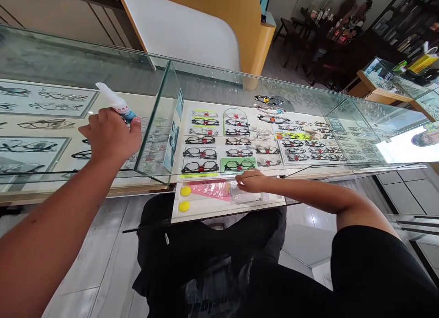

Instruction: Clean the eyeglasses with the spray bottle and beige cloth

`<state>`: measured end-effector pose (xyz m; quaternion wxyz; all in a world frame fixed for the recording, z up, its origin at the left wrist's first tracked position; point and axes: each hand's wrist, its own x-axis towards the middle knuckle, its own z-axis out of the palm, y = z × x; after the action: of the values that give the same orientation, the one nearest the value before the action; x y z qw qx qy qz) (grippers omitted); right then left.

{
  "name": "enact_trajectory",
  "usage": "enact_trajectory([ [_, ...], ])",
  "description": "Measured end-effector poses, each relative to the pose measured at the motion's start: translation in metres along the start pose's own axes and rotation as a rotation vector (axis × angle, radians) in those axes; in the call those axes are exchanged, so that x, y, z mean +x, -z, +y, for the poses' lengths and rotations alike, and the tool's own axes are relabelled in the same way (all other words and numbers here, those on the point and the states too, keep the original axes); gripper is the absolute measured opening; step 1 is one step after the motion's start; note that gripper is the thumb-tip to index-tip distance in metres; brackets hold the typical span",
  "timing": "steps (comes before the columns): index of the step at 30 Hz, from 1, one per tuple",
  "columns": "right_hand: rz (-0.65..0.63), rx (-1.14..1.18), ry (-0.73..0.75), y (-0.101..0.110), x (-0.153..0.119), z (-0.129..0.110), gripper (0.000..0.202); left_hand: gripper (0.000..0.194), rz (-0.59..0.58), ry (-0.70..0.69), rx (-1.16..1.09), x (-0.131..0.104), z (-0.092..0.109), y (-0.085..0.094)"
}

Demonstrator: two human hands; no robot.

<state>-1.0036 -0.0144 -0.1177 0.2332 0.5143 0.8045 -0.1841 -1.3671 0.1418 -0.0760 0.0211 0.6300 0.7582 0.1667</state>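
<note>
My left hand (111,135) is wrapped round a small white bottle (113,101) with a tapered top, red lettering and a blue lower part. It holds the bottle, tilted, over the left part of the glass display case (161,121). My right hand (253,181) is at the front edge of the case, above a pulled-out drawer (202,213). Its fingers are curled together beside a clear plastic packet (245,195); whatever is between them is hidden. Just beyond this hand, a pair of black-framed glasses (239,165) lies on a green card.
Rows of eyeglasses (200,152) with red tags fill the case. An upright glass divider (154,121) stands between my hands. In the drawer are two yellow discs (185,191) and a pink packet (212,190). A white-and-wood counter (199,30) stands behind.
</note>
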Motion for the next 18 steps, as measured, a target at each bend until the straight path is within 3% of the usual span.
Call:
enact_trajectory([
  [6, 0.213, -0.035, -0.44, 0.001, 0.017, 0.084, 0.047, 0.063, 0.006, -0.006, -0.006, 0.001, -0.003, -0.003],
  [10, 0.246, -0.011, -0.637, -0.007, 0.017, 0.132, 0.052, 0.063, 0.009, 0.005, -0.007, 0.0, -0.003, -0.003],
  [13, 0.207, 0.019, -0.697, -0.014, 0.021, 0.151, 0.048, 0.063, 0.001, 0.001, -0.012, -0.001, -0.003, -0.001],
  [18, 0.176, 0.034, -0.709, -0.02, 0.032, 0.16, 0.043, 0.062, -0.001, 0.006, -0.027, -0.002, -0.003, 0.0],
])
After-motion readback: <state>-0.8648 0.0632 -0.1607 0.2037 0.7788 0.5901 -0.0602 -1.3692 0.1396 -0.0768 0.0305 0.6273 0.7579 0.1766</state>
